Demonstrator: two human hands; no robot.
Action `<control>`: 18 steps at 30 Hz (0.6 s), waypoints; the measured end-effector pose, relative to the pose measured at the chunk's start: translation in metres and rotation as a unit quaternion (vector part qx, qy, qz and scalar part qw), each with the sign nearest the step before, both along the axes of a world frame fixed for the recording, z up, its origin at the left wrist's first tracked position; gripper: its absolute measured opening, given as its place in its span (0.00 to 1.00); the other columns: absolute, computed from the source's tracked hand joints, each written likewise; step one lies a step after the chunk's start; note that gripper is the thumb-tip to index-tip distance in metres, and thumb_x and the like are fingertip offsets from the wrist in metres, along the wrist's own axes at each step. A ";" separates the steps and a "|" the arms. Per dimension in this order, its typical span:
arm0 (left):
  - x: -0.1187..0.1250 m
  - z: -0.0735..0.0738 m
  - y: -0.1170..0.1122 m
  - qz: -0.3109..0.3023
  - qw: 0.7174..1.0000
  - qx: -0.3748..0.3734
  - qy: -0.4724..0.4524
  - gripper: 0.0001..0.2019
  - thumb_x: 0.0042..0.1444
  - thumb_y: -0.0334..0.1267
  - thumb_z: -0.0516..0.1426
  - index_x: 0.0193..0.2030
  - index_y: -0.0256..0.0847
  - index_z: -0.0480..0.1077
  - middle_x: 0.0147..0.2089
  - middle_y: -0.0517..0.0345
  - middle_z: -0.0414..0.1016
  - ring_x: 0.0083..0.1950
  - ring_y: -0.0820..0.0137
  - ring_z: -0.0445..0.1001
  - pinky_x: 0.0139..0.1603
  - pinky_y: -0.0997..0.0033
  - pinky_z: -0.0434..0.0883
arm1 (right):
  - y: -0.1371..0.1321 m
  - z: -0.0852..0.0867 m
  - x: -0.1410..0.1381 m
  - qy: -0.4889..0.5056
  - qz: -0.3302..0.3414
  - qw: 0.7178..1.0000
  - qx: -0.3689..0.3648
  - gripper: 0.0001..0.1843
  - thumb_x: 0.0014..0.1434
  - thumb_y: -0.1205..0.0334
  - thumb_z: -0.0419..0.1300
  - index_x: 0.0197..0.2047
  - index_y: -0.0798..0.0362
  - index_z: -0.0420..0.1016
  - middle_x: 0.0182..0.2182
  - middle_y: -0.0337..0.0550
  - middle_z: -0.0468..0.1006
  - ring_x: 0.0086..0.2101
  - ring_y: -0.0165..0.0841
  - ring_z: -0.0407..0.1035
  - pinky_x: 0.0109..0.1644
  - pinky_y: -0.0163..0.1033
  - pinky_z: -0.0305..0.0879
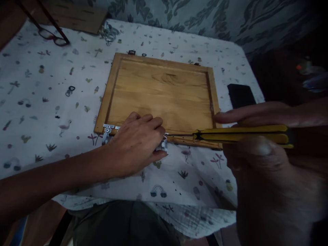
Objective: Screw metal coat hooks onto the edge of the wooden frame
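A wooden panel with a raised frame lies flat on the patterned cloth. My left hand rests on its near edge, fingers curled over a metal hinge; another metal hinge shows at the panel's near left corner. My right hand is close to the camera and grips a yellow-and-black screwdriver. Its thin shaft points left and its tip reaches the hinge under my left fingers. The index finger lies stretched along the handle.
Glasses lie at the far left, a pile of metal hardware at the far edge, a small ring part on the left. A dark phone lies right of the panel. A wooden board sits at the back.
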State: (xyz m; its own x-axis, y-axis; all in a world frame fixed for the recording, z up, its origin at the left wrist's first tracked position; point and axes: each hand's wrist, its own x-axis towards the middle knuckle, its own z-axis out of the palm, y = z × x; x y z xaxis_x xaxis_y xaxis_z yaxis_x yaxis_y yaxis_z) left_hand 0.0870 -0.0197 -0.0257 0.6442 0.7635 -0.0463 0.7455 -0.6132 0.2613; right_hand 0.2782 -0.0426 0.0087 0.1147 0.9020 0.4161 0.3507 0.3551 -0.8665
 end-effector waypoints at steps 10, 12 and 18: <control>-0.001 -0.003 0.000 -0.010 0.999 0.035 -0.018 0.15 0.57 0.49 0.62 0.38 0.36 0.74 0.40 0.54 0.74 0.45 0.60 0.72 0.41 0.60 0.61 | 0.005 -0.002 0.005 0.002 0.096 0.995 0.009 0.12 0.57 0.56 0.67 0.45 0.42 0.82 0.38 0.42 0.81 0.16 0.30 0.66 0.17 0.45 0.65; -0.001 -0.003 0.000 -0.008 0.999 0.035 -0.019 0.15 0.57 0.49 0.62 0.38 0.36 0.74 0.40 0.54 0.74 0.45 0.60 0.72 0.41 0.61 0.61 | 0.008 -0.002 0.005 -0.013 0.087 0.996 0.024 0.07 0.54 0.55 0.69 0.37 0.45 0.83 0.36 0.44 0.81 0.18 0.31 0.67 0.13 0.42 0.59; -0.001 -0.002 -0.001 -0.010 0.999 0.029 -0.016 0.15 0.57 0.48 0.62 0.39 0.36 0.73 0.41 0.53 0.74 0.46 0.60 0.72 0.42 0.61 0.61 | 0.004 0.000 -0.002 0.001 0.082 0.996 0.020 0.11 0.51 0.52 0.71 0.38 0.43 0.81 0.31 0.40 0.79 0.20 0.33 0.69 0.13 0.40 0.59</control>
